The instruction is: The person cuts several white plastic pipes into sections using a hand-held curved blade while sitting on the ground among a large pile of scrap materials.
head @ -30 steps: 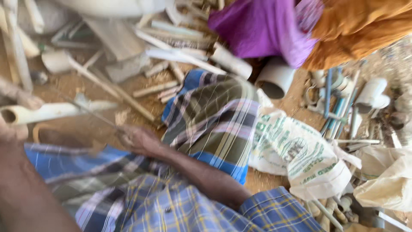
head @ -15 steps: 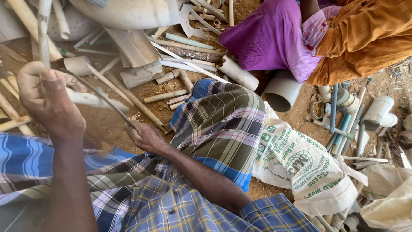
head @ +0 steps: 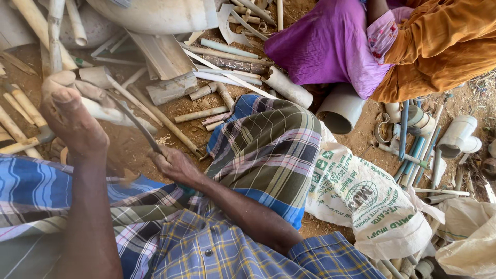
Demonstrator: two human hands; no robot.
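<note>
Right hand [head: 173, 163] fisted on dark curved metal blade [head: 135, 122]; blade runs up-left toward left hand [head: 70, 111], clenched on short dusty white plastic pipe piece [head: 111, 112], probably touching it.

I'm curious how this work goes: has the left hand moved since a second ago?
Yes. The left hand has come up from the frame's left edge and now grips a pale pipe piece, nearer the big white tub.
</note>
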